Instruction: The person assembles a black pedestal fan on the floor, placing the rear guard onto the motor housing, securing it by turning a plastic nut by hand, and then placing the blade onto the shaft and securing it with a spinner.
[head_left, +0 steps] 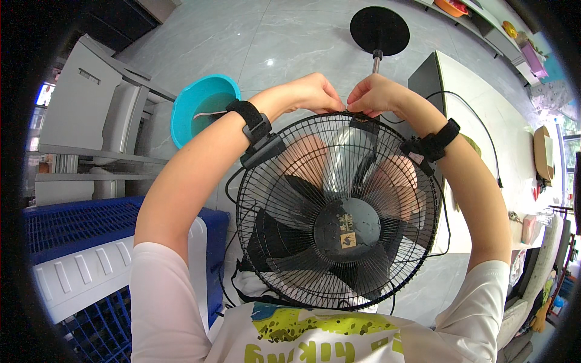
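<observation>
A black pedestal fan stands in front of me, its round wire grille (pixel 266 142) facing up toward me. Behind the wires are dark blades (pixel 278 239) and a black hub (pixel 347 228) dotted with water drops. At the grille's far rim, my left hand (pixel 315 94) pinches the edge with thumb and fingers. Just right of it, my right hand (pixel 380 95) also has its fingers closed at the rim. The fingertips nearly meet; any small fastener between them is hidden. Beyond the hands, a metal pole (pixel 376 60) joins a round black base (pixel 379 30).
A turquoise basin (pixel 177 118) holding water sits on the floor left of the fan. Nearer on the left is a blue and white plastic crate (pixel 85 272), with grey drawers (pixel 85 97) behind it. At right stands a white-topped table (pixel 469 151) with a black cable (pixel 497 160) across it.
</observation>
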{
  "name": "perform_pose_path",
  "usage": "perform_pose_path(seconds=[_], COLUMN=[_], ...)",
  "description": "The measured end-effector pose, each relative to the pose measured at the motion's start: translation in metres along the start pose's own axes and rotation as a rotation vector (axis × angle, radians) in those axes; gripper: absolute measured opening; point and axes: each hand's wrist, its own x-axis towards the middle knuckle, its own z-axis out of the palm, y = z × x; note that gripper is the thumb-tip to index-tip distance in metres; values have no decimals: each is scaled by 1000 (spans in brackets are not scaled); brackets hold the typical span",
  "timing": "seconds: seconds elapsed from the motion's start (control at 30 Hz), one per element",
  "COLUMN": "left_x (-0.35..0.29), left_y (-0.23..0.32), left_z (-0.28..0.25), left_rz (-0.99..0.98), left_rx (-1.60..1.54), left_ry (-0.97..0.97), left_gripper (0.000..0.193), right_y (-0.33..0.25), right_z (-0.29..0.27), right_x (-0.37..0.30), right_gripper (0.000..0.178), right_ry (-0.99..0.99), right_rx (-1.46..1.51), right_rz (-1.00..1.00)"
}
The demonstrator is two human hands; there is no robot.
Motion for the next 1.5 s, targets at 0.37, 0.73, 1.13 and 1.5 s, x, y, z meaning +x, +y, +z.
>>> perform_pose_path(seconds=[0.37,0.73,1.13,1.5], left_x=[-1,1,1,-3], left_y=[5,-3,-3,6], left_z=[1,0,1,3], left_rz=[3,-15,-9,-79], left_rx=[34,-132,-80,-212], left_ry=[-4,-38,-14,11], left_gripper=[25,24,23,23], right_y=[2,-1,2,0], right_z=[-2,-2,-2,-4], right_x=[1,-2,-1,-3], right_gripper=[21,22,22,22], right_ry=[4,1,-15,-9], right_rx=[-8,-9,19,10], right_rz=[-11,-2,-19,-22])
